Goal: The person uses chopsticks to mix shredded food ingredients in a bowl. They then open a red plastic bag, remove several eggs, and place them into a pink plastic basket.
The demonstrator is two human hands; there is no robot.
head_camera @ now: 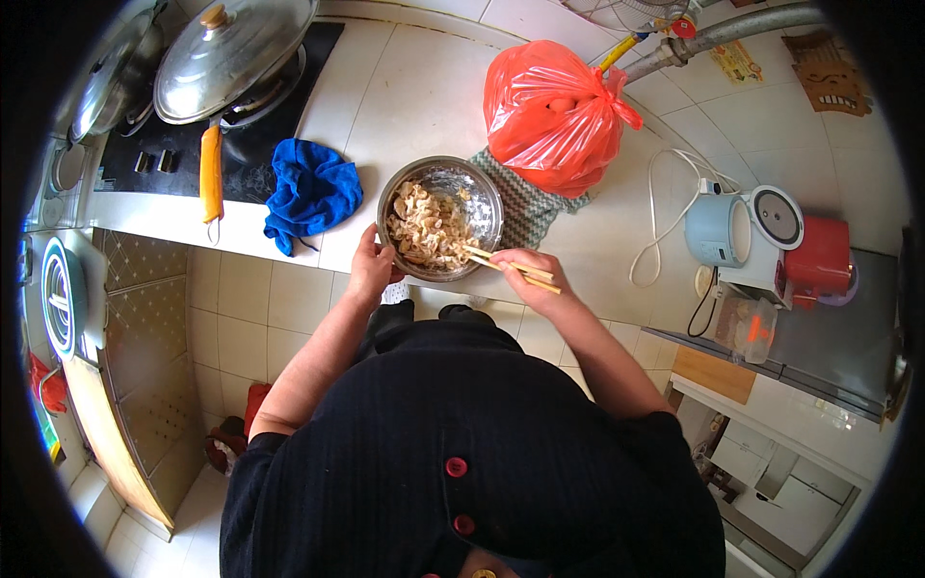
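A round metal mixing bowl (490,189) sits near the front edge of the tiled counter (412,79). Pale, coated pieces of food (426,220) fill its left and lower part, and white residue clings to the inner wall on the right. My left hand (373,267) grips the bowl's rim at the lower left, with some fingers hidden below it. A pair of wooden chopsticks (531,273) is held in my right hand (538,282), at the bowl's lower right. Their tips touch the food inside.
Left of the bowl lies a crumpled blue cloth (311,188), beside a black gas hob (181,166) with a lidded pan (235,65). A tied red plastic bag (553,119) stands behind on a knitted mat (531,217). Further right are a white cord (654,209) and a light-blue rice cooker (712,231).
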